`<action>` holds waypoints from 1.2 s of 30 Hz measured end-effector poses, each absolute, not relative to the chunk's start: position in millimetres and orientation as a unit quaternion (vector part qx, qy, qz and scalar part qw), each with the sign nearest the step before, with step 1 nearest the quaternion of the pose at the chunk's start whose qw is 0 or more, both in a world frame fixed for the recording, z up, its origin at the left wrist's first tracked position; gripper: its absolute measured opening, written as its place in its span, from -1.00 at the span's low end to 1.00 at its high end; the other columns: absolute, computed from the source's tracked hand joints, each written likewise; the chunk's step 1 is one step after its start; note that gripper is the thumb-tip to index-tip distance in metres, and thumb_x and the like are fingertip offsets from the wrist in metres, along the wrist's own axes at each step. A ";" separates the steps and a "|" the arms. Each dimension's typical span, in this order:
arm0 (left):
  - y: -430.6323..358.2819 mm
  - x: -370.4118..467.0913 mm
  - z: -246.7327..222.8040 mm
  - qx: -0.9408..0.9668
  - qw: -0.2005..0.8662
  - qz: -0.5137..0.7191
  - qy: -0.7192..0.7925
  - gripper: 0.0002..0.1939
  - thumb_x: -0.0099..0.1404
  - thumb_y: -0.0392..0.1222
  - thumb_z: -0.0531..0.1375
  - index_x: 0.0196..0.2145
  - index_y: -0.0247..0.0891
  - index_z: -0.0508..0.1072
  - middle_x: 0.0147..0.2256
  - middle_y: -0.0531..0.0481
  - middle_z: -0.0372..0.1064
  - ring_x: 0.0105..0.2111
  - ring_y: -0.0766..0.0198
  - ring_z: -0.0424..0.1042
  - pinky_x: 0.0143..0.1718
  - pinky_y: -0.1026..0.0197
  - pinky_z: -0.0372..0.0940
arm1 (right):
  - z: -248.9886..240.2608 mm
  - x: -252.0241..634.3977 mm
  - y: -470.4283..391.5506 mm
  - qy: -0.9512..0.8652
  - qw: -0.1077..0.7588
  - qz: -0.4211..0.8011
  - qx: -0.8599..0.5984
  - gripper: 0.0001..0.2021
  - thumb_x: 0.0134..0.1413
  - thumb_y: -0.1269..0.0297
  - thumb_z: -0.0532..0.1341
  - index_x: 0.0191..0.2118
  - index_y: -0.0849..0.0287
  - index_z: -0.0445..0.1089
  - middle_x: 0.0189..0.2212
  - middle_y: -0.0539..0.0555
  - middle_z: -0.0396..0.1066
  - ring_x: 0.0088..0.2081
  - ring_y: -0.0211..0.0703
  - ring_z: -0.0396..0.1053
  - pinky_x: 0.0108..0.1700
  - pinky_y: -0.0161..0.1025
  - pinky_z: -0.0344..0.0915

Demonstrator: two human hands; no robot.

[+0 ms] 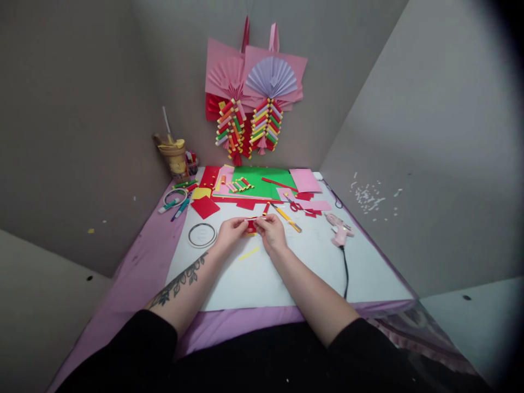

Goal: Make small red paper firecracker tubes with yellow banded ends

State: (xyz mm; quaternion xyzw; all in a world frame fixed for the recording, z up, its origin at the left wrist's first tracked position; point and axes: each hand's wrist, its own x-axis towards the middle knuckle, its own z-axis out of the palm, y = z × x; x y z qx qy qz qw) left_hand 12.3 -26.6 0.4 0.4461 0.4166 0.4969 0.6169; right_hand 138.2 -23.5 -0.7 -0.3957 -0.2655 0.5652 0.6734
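Both hands meet over the middle of the white board. My left hand (233, 230) pinches the left end of a thin pale strip (256, 219); my right hand (272, 230) holds its right end. Just below the strip, between the hands, lies a small red piece (251, 226) with a yellow edge, partly hidden by the fingers. Beyond my right hand are a small red roll (266, 208) and a yellow cutter (286, 217). Yellow strips (249, 254) lie nearer to me on the board.
A tape ring (202, 235) lies left, a pink glue gun (339, 228) with its cord right. Red scissors (293, 204), coloured paper (262, 183) and small rolls are at the back. Paper fan decorations (272, 79) hang on the wall; a pot (176, 159) stands back left.
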 end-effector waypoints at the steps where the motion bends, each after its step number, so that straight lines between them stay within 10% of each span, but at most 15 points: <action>1: -26.7 12.1 0.6 0.447 0.619 0.496 0.413 -0.66 0.05 -0.08 0.28 -0.27 -0.38 0.47 -0.38 -0.09 0.50 -0.38 0.27 0.48 -0.18 0.10 0.39 | -0.6 138.2 -23.6 -0.265 0.673 0.566 -0.396 -0.65 -0.42 0.35 0.36 -0.50 0.14 0.14 -0.59 -0.12 0.34 -0.49 -0.27 0.38 -0.34 -0.23 0.38; 8: -25.0 11.7 -0.4 0.443 0.569 0.515 0.464 -0.73 0.08 -0.07 0.22 -0.33 -0.34 0.45 -0.46 -0.04 0.48 -0.46 0.26 0.47 -0.35 0.19 0.39 | 16.0 145.8 -33.1 -0.358 0.714 0.470 -0.375 -0.71 -0.18 0.26 0.27 -0.28 0.10 0.21 -0.24 0.04 0.38 -0.27 -0.20 0.42 -0.12 -0.14 0.34; 15: -36.2 4.0 16.8 0.615 0.349 0.484 0.516 -0.74 0.20 -0.08 0.09 -0.26 -0.27 0.47 -0.34 -0.05 0.51 -0.34 0.26 0.46 -0.27 0.26 0.31 | 32.5 152.3 -47.6 -0.647 0.574 0.204 -0.458 -0.32 0.01 0.31 0.15 0.26 -0.04 -0.10 0.29 0.11 -0.20 0.26 0.01 -0.09 0.17 0.01 0.05; 21: -47.7 -1.2 37.9 0.707 0.202 0.413 0.537 -0.78 0.27 -0.13 0.03 -0.25 -0.20 0.45 -0.35 0.00 0.49 -0.37 0.29 0.43 -0.29 0.29 0.24 | 25.9 147.0 -49.4 -0.722 0.495 0.167 -0.453 -0.25 0.04 0.41 0.11 0.30 -0.03 -0.23 -0.10 0.08 0.38 0.01 -0.02 0.26 0.12 0.04 0.13; 36: -49.1 -1.1 38.4 0.762 0.112 0.359 0.528 -0.81 0.25 -0.21 0.05 -0.27 -0.18 0.46 -0.30 0.01 0.49 -0.31 0.27 0.43 -0.26 0.29 0.22 | 24.2 147.6 -45.8 -0.677 0.526 0.186 -0.480 -0.36 0.01 0.45 0.09 0.23 0.07 -0.06 -0.41 -0.03 0.43 -0.31 -0.15 0.39 -0.10 -0.12 0.30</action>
